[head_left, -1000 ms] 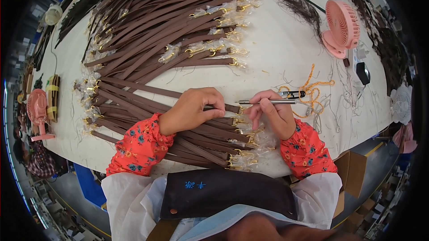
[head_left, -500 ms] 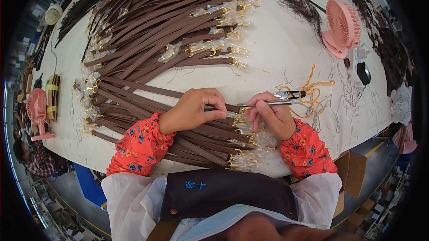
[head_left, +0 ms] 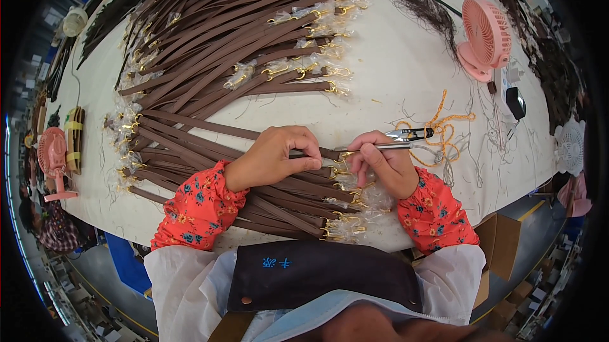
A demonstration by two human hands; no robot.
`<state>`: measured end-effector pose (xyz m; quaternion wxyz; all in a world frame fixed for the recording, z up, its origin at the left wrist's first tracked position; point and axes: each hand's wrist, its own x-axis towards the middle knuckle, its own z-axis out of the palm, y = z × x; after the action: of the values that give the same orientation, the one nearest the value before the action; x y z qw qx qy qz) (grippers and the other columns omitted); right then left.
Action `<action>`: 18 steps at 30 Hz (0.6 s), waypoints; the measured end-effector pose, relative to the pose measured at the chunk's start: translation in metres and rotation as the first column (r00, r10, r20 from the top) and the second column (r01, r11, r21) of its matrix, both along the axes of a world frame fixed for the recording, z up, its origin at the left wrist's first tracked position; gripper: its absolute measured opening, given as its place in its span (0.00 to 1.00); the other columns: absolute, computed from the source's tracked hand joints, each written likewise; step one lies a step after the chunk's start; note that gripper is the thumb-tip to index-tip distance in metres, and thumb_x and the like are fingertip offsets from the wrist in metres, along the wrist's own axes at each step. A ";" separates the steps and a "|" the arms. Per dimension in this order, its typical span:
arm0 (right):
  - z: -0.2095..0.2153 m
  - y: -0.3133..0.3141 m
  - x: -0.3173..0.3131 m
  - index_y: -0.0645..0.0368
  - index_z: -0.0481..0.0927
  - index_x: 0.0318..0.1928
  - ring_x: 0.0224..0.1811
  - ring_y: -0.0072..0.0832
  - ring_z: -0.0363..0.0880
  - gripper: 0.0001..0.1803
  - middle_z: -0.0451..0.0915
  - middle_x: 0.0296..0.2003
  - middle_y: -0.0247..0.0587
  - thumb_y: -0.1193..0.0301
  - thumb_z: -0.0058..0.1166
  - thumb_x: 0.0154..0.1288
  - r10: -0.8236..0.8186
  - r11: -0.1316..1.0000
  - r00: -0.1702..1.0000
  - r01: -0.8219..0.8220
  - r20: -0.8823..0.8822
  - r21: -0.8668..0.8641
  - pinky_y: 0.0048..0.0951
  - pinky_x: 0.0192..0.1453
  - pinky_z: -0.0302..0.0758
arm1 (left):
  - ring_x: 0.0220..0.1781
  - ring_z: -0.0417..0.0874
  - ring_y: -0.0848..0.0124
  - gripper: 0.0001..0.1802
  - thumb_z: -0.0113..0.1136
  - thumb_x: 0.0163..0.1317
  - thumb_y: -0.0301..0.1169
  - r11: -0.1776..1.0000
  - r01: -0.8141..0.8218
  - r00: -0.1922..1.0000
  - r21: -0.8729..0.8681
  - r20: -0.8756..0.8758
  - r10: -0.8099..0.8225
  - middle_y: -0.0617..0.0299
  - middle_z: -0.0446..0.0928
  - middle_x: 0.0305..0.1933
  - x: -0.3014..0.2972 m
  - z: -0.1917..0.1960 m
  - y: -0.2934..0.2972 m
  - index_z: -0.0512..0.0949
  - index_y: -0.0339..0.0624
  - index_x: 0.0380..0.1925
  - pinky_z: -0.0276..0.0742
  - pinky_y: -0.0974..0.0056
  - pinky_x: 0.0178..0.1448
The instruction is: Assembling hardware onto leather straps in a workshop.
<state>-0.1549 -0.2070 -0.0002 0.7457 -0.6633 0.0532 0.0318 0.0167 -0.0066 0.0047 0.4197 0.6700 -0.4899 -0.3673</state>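
Observation:
My left hand [head_left: 279,155] is closed, thumb and fingers pinching a dark brown strap [head_left: 330,153] near its right end. In my right hand [head_left: 388,171] the fingers grip a slim silver rod-shaped tool [head_left: 396,146]. Its thin tip points left and meets or nearly meets the strap's end; which, I cannot tell. Gold-coloured metal fittings lie just below that spot. Under both hands a lower bundle of brown straps [head_left: 292,187] spreads across the table, with gold clasps [head_left: 333,231] in clear plastic wrap at the ends.
A larger pile of brown straps [head_left: 222,38] covers the far side. Right of my right hand lie a black-and-silver hand tool [head_left: 415,133] and yellow cord [head_left: 447,142]. A pink fan [head_left: 485,31] stands far right, another pink fan [head_left: 52,152] at left. Loose threads litter the white table [head_left: 406,88].
Both hands keep almost the same place and hold. The silver tool shows only a very slight shift at the strap's end.

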 end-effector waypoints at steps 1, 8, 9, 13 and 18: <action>0.000 0.000 0.000 0.63 0.71 0.52 0.26 0.18 0.77 0.15 0.78 0.31 0.36 0.64 0.37 0.80 -0.001 1.000 1.000 0.001 -0.001 0.003 0.20 0.32 0.74 | 0.40 0.80 0.71 0.05 0.68 0.58 0.28 1.000 0.001 1.000 -0.006 0.006 -0.001 0.62 0.80 0.37 0.000 0.000 0.000 0.82 0.39 0.31 0.74 0.68 0.48; 0.000 0.000 0.000 0.63 0.71 0.52 0.26 0.18 0.77 0.15 0.78 0.31 0.36 0.64 0.37 0.80 0.000 1.000 1.000 0.000 0.006 0.003 0.19 0.31 0.74 | 0.40 0.80 0.71 0.05 0.68 0.58 0.27 1.000 0.005 1.000 -0.007 0.012 -0.005 0.63 0.80 0.37 0.000 0.000 0.000 0.82 0.39 0.31 0.74 0.68 0.49; 0.000 0.000 0.000 0.63 0.71 0.52 0.26 0.18 0.77 0.15 0.78 0.31 0.36 0.64 0.37 0.80 0.000 1.000 1.000 0.000 0.006 0.003 0.19 0.31 0.74 | 0.40 0.80 0.71 0.05 0.68 0.58 0.27 1.000 0.005 1.000 -0.007 0.008 -0.005 0.63 0.80 0.37 0.000 0.000 0.000 0.82 0.39 0.31 0.74 0.68 0.49; 0.000 0.000 0.000 0.63 0.71 0.51 0.26 0.18 0.77 0.15 0.78 0.32 0.37 0.64 0.37 0.80 -0.009 1.000 1.000 0.009 -0.005 0.007 0.19 0.31 0.74 | 0.40 0.80 0.71 0.05 0.68 0.58 0.27 1.000 0.007 1.000 -0.006 0.000 -0.007 0.63 0.80 0.37 0.000 0.001 0.000 0.82 0.39 0.31 0.74 0.68 0.49; 0.000 0.000 0.000 0.63 0.71 0.51 0.25 0.18 0.77 0.15 0.78 0.32 0.37 0.65 0.37 0.80 -0.010 1.000 1.000 0.010 0.003 0.007 0.19 0.31 0.74 | 0.40 0.80 0.71 0.05 0.68 0.58 0.27 1.000 0.007 1.000 -0.019 -0.004 -0.007 0.62 0.80 0.37 0.001 -0.001 0.000 0.82 0.39 0.31 0.74 0.67 0.49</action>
<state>-0.1544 -0.2069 -0.0003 0.7482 -0.6606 0.0553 0.0276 0.0173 -0.0064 0.0033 0.4258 0.6637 -0.4946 -0.3655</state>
